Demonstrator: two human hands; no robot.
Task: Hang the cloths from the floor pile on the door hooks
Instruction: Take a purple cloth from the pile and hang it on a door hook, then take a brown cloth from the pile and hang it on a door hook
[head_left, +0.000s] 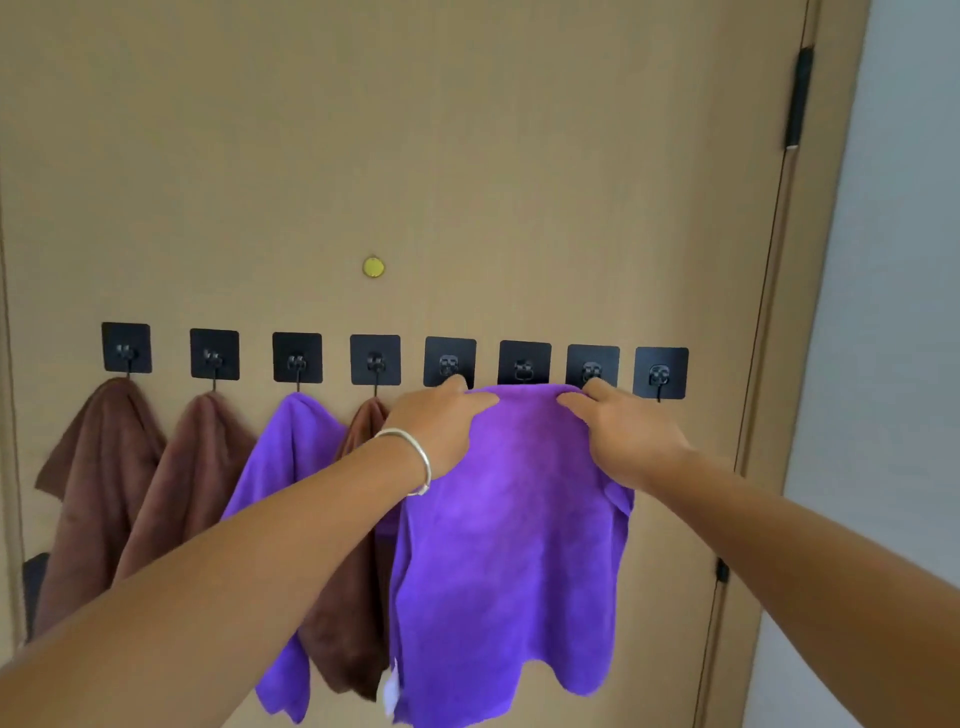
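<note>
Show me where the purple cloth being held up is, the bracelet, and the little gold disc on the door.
Held purple cloth (511, 525): head view, middle of its hanging face.
Bracelet (415, 457): head view, band on the left wrist.
Gold disc (373, 267): head view, its centre.

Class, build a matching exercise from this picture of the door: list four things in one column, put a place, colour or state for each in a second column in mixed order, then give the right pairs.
Column one:
1. First hook from the left
2. Third hook from the left
3. Last hook on the right
4. Left hand

Column two:
A. bare, nothing hangs from it
B. wears a silver bracelet at the wrist
C. holds a brown cloth
D. holds a purple cloth

Pairs: 1-C, 2-D, 3-A, 4-B
</note>
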